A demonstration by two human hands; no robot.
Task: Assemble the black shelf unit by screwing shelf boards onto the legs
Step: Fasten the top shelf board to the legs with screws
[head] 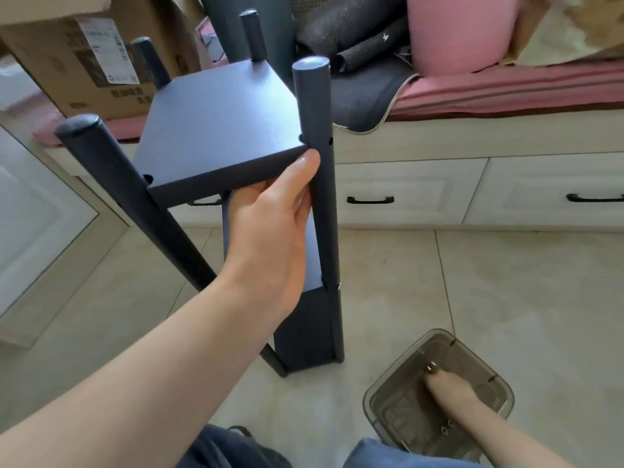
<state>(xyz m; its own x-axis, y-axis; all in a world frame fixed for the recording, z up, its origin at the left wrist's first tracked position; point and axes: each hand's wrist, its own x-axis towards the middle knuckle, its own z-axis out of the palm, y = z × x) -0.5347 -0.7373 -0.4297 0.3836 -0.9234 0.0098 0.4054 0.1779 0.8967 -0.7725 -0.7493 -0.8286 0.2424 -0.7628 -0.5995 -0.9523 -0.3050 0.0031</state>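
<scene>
On tiled floor (pixel 506 282): left hand (pixel 270 231) grips shelf unit (pixel 219 130); right hand (pixel 449 386) in bin (pixel 374 400), grip unclear.

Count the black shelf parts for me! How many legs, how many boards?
Legs: 4
Shelf boards: 3
Total: 7

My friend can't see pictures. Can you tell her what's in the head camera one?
A left hand holds the top shelf board of a black shelf unit against its front leg, on a tiled floor. The right hand reaches into a clear plastic box holding small parts.
</scene>
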